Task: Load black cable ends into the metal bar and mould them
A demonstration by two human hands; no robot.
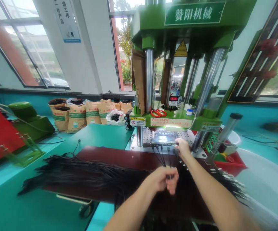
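My left hand (166, 180) is closed round several thin black cables (161, 158), which run up from it toward the press. With its fingers closed, my right hand (183, 148) grips the right end of a long dark mould bar (161, 144). The bar lies across the front of the perforated metal plate (139, 141), and the cables' upper ends reach up to it. Left of my hands a thick bundle of black cables (93, 171) is spread over the dark red board (88, 152). The fingertips of my right hand are partly hidden.
A green press (194, 27) with steel columns (149, 80) stands over the plate. Red-handled scissors (158, 113) lie on its ledge. More cable ends with metal tips (232, 184) lie at right, near a red tray (235, 165). Paper sacks (76, 117) stand at back left.
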